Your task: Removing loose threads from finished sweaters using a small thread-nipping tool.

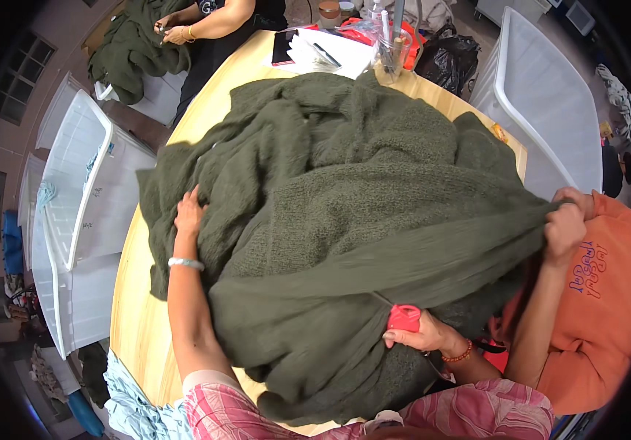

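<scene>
A large pile of dark green knitted garments (359,213) spreads over the table. My left hand (191,213) rests on the pile's left side, fingers stretched out over the folds and holding nothing that I can see. In my right hand (429,334) are small red-handled snips (403,318), their thin metal tip pointing up and left against the green fabric. At the right, a co-worker's hands (566,224) grip one end of the garment and hold it pulled taut, so a smooth stretched band runs across the pile.
Pale wooden table (143,345) lies beneath. White plastic bins (88,191) stand left, another bin (543,95) right. A clear cup of tools (391,55) and papers (323,51) sit at the far edge. Light blue cloth (136,400) lies near left. Another person (216,22) handles green knitwear.
</scene>
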Action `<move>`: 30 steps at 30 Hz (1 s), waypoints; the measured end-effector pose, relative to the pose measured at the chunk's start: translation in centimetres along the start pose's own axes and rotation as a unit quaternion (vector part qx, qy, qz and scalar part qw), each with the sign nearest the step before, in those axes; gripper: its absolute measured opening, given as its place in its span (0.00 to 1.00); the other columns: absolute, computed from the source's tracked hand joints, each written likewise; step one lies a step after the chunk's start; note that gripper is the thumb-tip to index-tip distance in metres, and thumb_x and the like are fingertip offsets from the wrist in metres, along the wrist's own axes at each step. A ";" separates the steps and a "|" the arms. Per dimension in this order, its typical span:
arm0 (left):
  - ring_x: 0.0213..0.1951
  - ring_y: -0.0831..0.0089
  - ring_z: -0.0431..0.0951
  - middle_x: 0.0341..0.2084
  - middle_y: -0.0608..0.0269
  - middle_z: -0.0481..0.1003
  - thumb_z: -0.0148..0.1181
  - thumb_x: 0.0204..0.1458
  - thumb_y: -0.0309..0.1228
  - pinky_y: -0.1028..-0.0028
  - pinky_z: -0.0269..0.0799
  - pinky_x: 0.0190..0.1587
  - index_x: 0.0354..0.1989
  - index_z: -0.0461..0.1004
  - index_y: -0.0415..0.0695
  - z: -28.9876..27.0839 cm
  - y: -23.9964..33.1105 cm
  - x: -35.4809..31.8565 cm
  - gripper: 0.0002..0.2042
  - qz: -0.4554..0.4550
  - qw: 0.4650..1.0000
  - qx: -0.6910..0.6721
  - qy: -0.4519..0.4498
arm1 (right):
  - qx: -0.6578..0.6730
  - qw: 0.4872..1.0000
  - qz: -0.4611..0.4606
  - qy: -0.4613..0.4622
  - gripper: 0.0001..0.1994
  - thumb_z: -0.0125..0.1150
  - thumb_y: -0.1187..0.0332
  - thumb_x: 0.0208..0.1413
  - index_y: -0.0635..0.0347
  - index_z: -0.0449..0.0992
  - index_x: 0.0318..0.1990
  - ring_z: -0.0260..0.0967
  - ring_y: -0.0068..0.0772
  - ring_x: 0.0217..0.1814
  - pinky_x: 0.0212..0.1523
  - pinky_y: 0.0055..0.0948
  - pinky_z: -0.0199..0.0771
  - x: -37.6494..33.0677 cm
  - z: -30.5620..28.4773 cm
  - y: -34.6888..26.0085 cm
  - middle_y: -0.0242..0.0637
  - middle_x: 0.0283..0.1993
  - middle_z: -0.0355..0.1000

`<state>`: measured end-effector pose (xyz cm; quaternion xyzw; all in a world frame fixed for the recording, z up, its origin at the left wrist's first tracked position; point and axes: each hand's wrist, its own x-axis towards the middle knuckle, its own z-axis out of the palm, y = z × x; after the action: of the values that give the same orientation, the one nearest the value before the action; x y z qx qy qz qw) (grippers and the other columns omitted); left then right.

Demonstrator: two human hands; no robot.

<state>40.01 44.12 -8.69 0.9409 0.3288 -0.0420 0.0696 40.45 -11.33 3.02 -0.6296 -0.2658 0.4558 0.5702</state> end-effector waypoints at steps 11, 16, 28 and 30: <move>0.50 0.45 0.66 0.51 0.46 0.64 0.62 0.47 0.30 0.54 0.62 0.54 0.61 0.60 0.44 4.2 -15.1 -20.5 0.30 -0.113 0.993 -0.013 -0.002 | -0.002 0.999 -0.025 0.034 0.11 0.58 0.66 0.56 0.61 0.77 0.25 0.66 0.25 0.25 0.29 0.26 0.66 -2.4 -5.9 2.9 0.32 0.23 0.70; 0.52 0.44 0.67 0.52 0.41 0.65 0.56 0.51 0.31 0.56 0.64 0.54 0.59 0.61 0.40 3.0 -22.2 -33.8 0.26 -0.241 0.969 0.030 -0.034 | 0.074 0.996 0.035 0.028 0.10 0.59 0.65 0.56 0.63 0.71 0.30 0.66 0.20 0.22 0.24 0.21 0.66 -1.4 -9.2 -0.2 0.33 0.25 0.73; 0.34 0.44 0.78 0.28 0.38 0.76 0.54 0.52 0.37 0.54 0.74 0.37 0.32 0.77 0.34 -13.1 -1.5 -31.7 0.16 -0.321 0.916 0.109 -0.215 | -0.009 0.940 -0.041 0.339 0.06 0.49 0.75 0.54 0.64 0.67 0.39 0.68 0.26 0.30 0.33 0.26 0.69 -2.9 -19.9 0.3 0.36 0.30 0.71; 0.37 0.47 0.77 0.31 0.42 0.76 0.53 0.54 0.37 0.57 0.72 0.40 0.43 0.74 0.35 -14.4 5.0 -24.3 0.16 -0.263 0.953 0.089 -0.119 | -0.055 0.933 -0.068 0.349 0.11 0.47 0.76 0.54 0.66 0.67 0.45 0.70 0.28 0.36 0.40 0.28 0.71 -3.6 -19.7 1.0 0.38 0.36 0.71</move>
<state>24.71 27.62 9.04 0.8118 0.5487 -0.1996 0.0109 55.95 -24.03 1.76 -0.7596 -0.1168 0.1517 0.6215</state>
